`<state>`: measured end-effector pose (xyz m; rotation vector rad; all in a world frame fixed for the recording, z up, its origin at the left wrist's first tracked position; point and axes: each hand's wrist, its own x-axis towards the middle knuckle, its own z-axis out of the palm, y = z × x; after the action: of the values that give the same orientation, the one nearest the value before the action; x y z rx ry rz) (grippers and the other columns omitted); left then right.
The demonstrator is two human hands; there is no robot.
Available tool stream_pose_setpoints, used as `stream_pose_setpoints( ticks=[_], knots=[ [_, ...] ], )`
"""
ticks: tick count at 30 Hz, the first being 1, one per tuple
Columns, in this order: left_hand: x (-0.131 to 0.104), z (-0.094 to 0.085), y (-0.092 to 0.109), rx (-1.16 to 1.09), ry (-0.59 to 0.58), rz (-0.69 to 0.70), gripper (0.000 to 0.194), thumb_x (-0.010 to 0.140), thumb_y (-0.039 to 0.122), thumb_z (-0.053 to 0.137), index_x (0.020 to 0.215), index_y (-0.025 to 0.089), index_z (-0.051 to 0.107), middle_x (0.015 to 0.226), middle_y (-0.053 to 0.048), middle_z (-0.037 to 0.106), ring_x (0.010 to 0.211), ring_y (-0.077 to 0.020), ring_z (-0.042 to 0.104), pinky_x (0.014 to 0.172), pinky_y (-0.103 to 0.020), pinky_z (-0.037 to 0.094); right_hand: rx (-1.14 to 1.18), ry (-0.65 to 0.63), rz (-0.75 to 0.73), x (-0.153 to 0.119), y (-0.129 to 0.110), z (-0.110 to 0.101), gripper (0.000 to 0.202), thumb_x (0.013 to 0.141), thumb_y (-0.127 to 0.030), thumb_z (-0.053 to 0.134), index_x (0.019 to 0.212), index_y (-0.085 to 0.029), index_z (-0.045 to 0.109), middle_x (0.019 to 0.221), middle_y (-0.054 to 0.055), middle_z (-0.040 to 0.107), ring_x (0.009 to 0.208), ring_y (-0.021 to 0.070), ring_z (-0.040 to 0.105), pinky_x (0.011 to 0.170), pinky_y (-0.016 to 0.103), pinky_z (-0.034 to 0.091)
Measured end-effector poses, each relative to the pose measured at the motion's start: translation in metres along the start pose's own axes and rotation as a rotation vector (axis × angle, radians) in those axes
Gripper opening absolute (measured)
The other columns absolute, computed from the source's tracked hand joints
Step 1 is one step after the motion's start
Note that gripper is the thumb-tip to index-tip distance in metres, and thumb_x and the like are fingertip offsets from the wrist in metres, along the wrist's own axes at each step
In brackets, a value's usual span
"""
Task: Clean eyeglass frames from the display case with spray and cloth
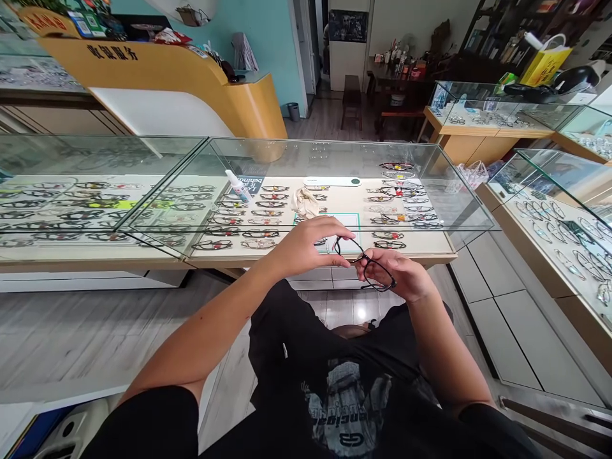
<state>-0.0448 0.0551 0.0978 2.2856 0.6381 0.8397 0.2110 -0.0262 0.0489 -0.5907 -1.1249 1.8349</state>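
Observation:
A pair of black-framed glasses [366, 260] is held between my two hands, above my lap and near the front edge of the glass display case [335, 227]. My left hand [313, 245] pinches the left end of the frame between thumb and fingers. Around the right lens, my right hand [394, 271] holds the frame from behind and below. On the case, beyond my hands, lie a crumpled beige cloth [306, 202] and a white spray bottle [238, 185], which leans to one side.
Rows of glasses [270, 213] lie inside the case. A long white object [332, 182] is behind the cloth. More display cases [549, 248] stand on the right, and a yellow counter [258, 105] is at the back left.

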Motion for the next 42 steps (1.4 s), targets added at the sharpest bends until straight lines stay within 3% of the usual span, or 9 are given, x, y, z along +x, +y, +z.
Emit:
stream_pose_setpoints(
  ticks=[4,8,16,19,23,27,32,37,42],
  knots=[
    [-0.006,-0.003,0.003,0.045,0.151,0.004,0.044,0.077,0.055,0.093,0.113,0.031,0.084,0.107,-0.008,0.079,0.102,-0.0274,0.07,0.097,-0.041,0.055,-0.37,0.166,-0.136,-0.009,-0.013,0.006,0.047,0.088,-0.055,0.082,0.123,-0.023,0.079,0.121,0.011,0.077,0.112,0.0279,0.07,0.104,0.043,0.053],
    [-0.002,-0.017,0.012,0.096,0.401,0.029,0.049,0.071,0.055,0.096,0.113,0.031,0.083,0.108,-0.007,0.078,0.105,-0.0289,0.069,0.106,-0.045,0.053,-0.848,0.399,-0.45,-0.007,-0.041,0.022,0.06,0.08,-0.035,0.094,0.137,-0.034,0.073,0.14,0.008,0.071,0.133,0.0321,0.062,0.12,0.051,0.046],
    [0.047,-0.084,0.067,0.271,0.725,0.257,0.048,0.07,0.055,0.097,0.109,0.033,0.081,0.113,-0.005,0.076,0.116,-0.0329,0.067,0.117,-0.053,0.049,-1.314,0.465,-0.964,0.028,-0.142,0.06,0.048,0.088,-0.038,0.087,0.134,-0.037,0.074,0.132,0.007,0.075,0.127,0.035,0.067,0.114,0.056,0.056],
    [0.067,-0.113,0.089,0.351,0.767,0.391,0.055,0.069,0.055,0.098,0.115,0.032,0.078,0.118,-0.003,0.075,0.124,-0.0323,0.065,0.121,-0.054,0.047,-1.475,0.478,-1.148,0.037,-0.18,0.075,0.04,0.092,-0.039,0.081,0.132,-0.034,0.075,0.131,0.008,0.075,0.126,0.0353,0.068,0.111,0.054,0.059],
    [0.088,-0.143,0.113,0.371,0.781,0.443,0.059,0.072,0.064,0.093,0.117,0.03,0.075,0.126,-0.004,0.071,0.141,-0.0346,0.055,0.125,-0.054,0.044,-1.608,0.513,-1.351,0.042,-0.219,0.093,0.039,0.098,-0.04,0.073,0.137,-0.033,0.072,0.131,0.009,0.073,0.122,0.0324,0.071,0.105,0.048,0.062],
    [0.104,-0.161,0.135,0.522,0.819,0.575,0.06,0.076,0.064,0.091,0.123,0.031,0.074,0.129,-0.002,0.072,0.137,-0.0317,0.058,0.126,-0.051,0.042,-1.682,0.552,-1.481,0.042,-0.248,0.106,0.037,0.101,-0.04,0.069,0.138,-0.033,0.071,0.129,0.009,0.073,0.118,0.0313,0.072,0.1,0.047,0.064],
    [0.117,-0.171,0.156,0.622,0.853,0.662,0.065,0.074,0.062,0.093,0.127,0.028,0.075,0.126,-0.005,0.074,0.128,-0.0322,0.063,0.12,-0.052,0.047,-1.751,0.565,-1.532,0.038,-0.272,0.115,0.036,0.103,-0.042,0.067,0.138,-0.031,0.071,0.128,0.01,0.073,0.118,0.0315,0.071,0.099,0.047,0.064],
    [0.119,-0.172,0.166,0.429,0.838,0.57,0.056,0.072,0.064,0.093,0.113,0.03,0.076,0.135,-0.005,0.071,0.143,-0.0337,0.054,0.12,-0.049,0.051,-1.74,0.533,-1.562,0.034,-0.281,0.115,0.04,0.105,-0.05,0.064,0.14,-0.032,0.069,0.131,0.009,0.072,0.123,0.0341,0.07,0.102,0.049,0.062],
    [0.118,-0.17,0.172,0.288,0.841,0.512,0.044,0.082,0.058,0.088,0.111,0.027,0.074,0.137,-0.007,0.069,0.152,-0.0335,0.047,0.118,-0.05,0.053,-1.736,0.544,-1.573,0.028,-0.282,0.115,0.041,0.105,-0.054,0.061,0.14,-0.034,0.069,0.132,0.009,0.073,0.124,0.0349,0.069,0.102,0.049,0.062]
  ],
)
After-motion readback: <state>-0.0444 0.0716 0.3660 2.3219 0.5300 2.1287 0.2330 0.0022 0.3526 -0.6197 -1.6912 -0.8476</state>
